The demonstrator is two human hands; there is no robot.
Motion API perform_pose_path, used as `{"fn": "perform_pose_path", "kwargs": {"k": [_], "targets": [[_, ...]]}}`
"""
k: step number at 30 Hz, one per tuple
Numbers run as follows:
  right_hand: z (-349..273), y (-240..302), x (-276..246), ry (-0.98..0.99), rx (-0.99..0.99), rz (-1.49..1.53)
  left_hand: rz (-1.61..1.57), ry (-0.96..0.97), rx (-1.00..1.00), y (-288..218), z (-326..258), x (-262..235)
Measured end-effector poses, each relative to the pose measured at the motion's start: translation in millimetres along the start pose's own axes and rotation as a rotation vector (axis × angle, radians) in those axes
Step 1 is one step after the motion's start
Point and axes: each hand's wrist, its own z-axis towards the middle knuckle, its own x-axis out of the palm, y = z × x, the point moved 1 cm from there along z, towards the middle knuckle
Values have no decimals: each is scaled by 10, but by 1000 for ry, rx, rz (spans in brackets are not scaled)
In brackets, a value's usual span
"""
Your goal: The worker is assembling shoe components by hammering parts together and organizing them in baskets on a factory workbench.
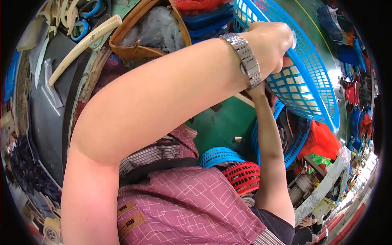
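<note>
L hand (270,44) is clamping onto the rim of a blue plastic lattice basket (313,89), upper R of view, fingers wrapping the edge. Basket is sitting well tilted, w/ white pcs (295,74) showing thru the mesh. R hand (258,90) is showing just below the L wrist, nr the basket; most of it is hiding behind that wrist, so can't tell if it's gripping. A silver link watchband (245,59) is circling the L wrist. Plum line-patterned apron (192,200) is covering the lap. Beyond it, a red lattice basket (242,178) is standing beside a small blue basket (220,156), nr green floor (220,126). Far L, a curved tan rod (83,51) is lying on a dark benchtop (45,110), nr blue-handled scissors (80,30).
</note>
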Motion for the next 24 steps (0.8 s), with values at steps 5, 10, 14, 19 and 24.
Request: {"fn": "perform_pose_path", "kwargs": {"k": [5, 10, 14, 19, 24], "targets": [[92, 83, -12, -16, -52, 162, 79, 12, -64, 41, 129, 3], [94, 78, -40, -46, -59, 503, -12, -1, -73, 50, 7, -66], [83, 56, -71, -64, -56, 772, 12, -20, -83, 43, -42, -87], [24, 23, -95, -86, -35, 1110, 48, 15, -72, 39, 66, -147], [-102, -20, -89, -113, 0, 1448, 38, -12, -80, 46, -33, -168]]}}
